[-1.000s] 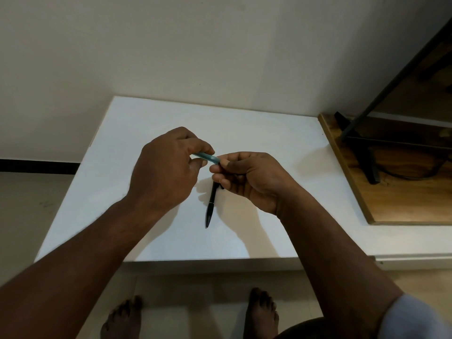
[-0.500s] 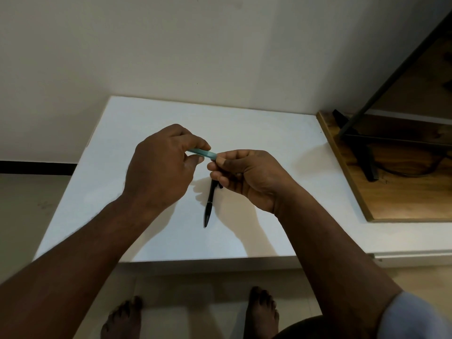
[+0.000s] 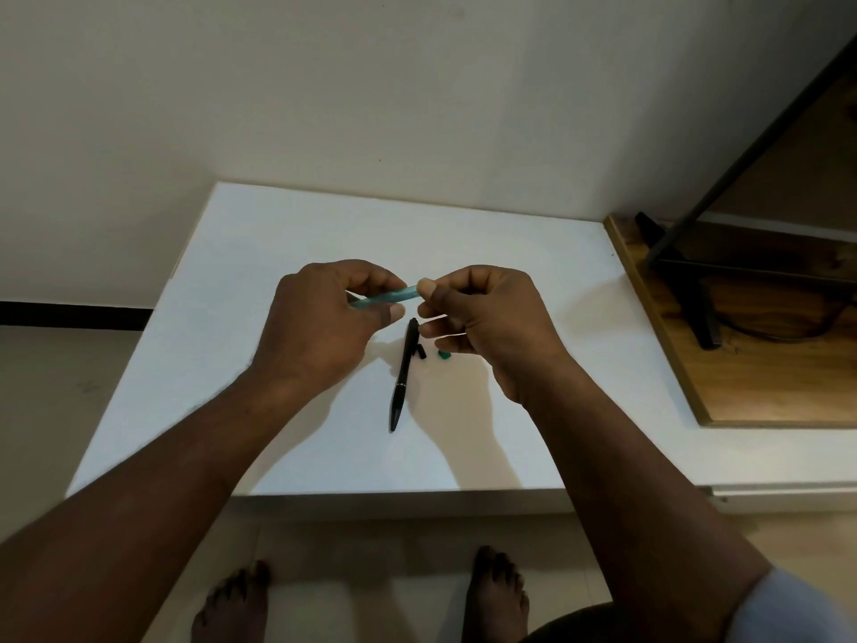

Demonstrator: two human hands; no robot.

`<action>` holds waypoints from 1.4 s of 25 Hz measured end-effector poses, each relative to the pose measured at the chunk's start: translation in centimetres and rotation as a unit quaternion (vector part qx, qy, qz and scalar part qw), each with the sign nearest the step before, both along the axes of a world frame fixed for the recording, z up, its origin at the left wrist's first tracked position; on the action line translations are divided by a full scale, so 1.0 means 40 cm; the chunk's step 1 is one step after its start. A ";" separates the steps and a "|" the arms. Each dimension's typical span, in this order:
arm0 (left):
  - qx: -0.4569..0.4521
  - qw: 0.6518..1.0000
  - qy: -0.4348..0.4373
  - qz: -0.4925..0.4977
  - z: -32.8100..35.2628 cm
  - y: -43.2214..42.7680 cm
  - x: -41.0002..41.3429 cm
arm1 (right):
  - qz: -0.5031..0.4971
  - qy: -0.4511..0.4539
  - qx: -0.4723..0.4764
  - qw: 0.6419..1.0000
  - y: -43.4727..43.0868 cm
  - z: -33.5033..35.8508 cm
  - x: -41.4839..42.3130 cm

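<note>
Head view: we hold the teal pen (image 3: 385, 297) in the air above the white table (image 3: 278, 252), slightly tilted, right end higher. Our left hand (image 3: 324, 327) has its fingers curled round the pen's left end. Our right hand (image 3: 487, 322) pinches the right end between thumb and forefinger, with the other fingers curled. Below the hands, a black pen (image 3: 404, 375) lies flat on the table, tapered end toward us. Just beside its far end lie a small black piece (image 3: 421, 352) and a small teal piece (image 3: 444, 357), apart from each other.
</note>
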State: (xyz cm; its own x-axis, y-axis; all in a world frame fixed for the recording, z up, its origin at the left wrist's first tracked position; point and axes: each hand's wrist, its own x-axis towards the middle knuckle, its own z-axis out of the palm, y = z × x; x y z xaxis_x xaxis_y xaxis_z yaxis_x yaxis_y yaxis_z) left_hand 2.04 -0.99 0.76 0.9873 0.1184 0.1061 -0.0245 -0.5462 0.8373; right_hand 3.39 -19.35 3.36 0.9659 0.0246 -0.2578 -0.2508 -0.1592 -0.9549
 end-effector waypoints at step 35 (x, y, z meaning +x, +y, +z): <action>-0.047 0.998 0.043 0.014 -0.017 -0.004 0.006 | -0.081 -0.035 -0.047 0.995 -0.009 0.001 0.015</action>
